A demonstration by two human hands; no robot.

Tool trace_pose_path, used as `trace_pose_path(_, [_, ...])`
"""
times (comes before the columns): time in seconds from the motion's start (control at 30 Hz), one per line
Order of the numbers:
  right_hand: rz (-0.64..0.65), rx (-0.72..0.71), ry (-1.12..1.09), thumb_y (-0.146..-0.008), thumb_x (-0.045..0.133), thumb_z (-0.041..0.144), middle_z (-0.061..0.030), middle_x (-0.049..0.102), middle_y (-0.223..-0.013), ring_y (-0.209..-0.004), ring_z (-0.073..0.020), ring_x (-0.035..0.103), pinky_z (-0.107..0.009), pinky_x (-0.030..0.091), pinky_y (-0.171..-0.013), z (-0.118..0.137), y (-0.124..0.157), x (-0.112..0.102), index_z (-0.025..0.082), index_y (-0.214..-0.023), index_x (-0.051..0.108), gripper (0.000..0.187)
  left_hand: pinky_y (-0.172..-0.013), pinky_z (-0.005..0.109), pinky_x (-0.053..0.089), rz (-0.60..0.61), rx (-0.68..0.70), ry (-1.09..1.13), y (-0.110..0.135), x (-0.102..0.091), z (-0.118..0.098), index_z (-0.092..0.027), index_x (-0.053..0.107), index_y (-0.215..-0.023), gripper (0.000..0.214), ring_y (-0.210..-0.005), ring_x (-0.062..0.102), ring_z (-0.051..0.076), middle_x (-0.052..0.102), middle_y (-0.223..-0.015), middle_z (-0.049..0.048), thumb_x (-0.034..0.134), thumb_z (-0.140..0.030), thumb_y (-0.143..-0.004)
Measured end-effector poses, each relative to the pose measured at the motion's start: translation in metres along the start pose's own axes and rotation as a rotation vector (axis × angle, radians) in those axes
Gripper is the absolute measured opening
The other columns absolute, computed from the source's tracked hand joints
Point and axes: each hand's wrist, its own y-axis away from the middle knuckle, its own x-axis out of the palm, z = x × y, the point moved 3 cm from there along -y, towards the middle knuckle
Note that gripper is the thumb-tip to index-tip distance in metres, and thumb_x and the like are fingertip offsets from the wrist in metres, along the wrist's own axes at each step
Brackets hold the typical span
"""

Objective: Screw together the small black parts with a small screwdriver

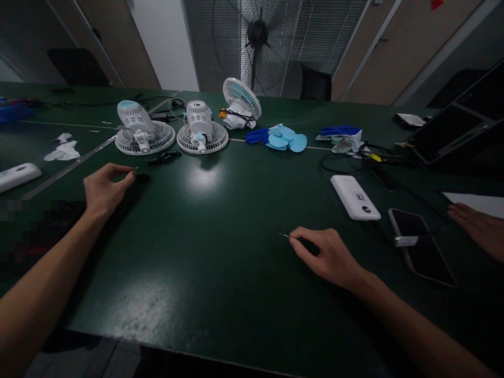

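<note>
My left hand is closed in a pinch over the left part of the dark green table. A tiny greenish tip shows at its fingertips, too small to name. Just beyond those fingers lies a small round black piece. On the right, my right hand pinches a thin, needle-like metal piece that points left, low over the tabletop. Closest to this hand are a white power bank and a phone.
Two white fan heads lie grille down; a third fan leans behind. Light blue fan blades, gloves, cables and crumpled tissue are about. Another person's hand rests at the right edge.
</note>
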Motion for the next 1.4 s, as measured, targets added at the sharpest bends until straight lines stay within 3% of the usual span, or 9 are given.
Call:
trace_pose_path(0.17, [-0.009, -0.009, 0.018, -0.106, 0.051, 0.035, -0.0005, 0.071, -0.083, -0.064, -0.0118, 0.063, -0.025, 0.045, -0.059, -0.001, 0.000, 0.001, 0.020, -0.105, 0.068, 0.023, -0.101, 0.031, 0.050, 0.124, 0.167, -0.018, 0.001, 0.003, -0.002, -0.018, 0.072, -0.123, 0.040, -0.100, 0.068, 0.018, 0.073, -0.114, 0.0011, 0.064, -0.036, -0.088])
trace_pose_path(0.37, [-0.010, 0.002, 0.028, -0.107, 0.050, 0.035, -0.0016, 0.072, -0.084, -0.065, -0.0123, 0.063, -0.025, 0.045, -0.058, -0.001, 0.001, 0.001, 0.020, -0.106, 0.068, 0.024, -0.099, 0.029, 0.049, 0.155, 0.252, -0.050, 0.001, 0.006, 0.002, -0.016, 0.074, -0.120, 0.038, -0.103, 0.066, 0.017, 0.072, -0.120, 0.0028, 0.059, -0.041, -0.094])
trace_pose_path(0.73, [0.004, 0.004, 0.018, -0.107, 0.049, 0.037, -0.0025, 0.073, -0.087, -0.067, -0.0132, 0.065, -0.026, 0.048, -0.059, -0.001, 0.000, 0.000, 0.020, -0.108, 0.068, 0.026, -0.101, 0.034, 0.050, 0.177, 0.031, 0.096, -0.001, 0.005, 0.012, -0.015, 0.073, -0.121, 0.044, -0.106, 0.067, 0.022, 0.074, -0.120, 0.0061, 0.065, -0.043, -0.088])
trace_pose_path(1.4, [0.002, 0.019, 0.053, -0.107, 0.049, 0.037, -0.0015, 0.072, -0.086, -0.068, -0.0136, 0.065, -0.027, 0.046, -0.059, 0.000, 0.000, 0.001, 0.021, -0.108, 0.067, 0.024, -0.105, 0.035, 0.050, 0.194, 0.052, 0.140, -0.004, 0.008, 0.014, -0.011, 0.074, -0.114, 0.042, -0.108, 0.066, 0.021, 0.072, -0.122, 0.0065, 0.066, -0.042, -0.086])
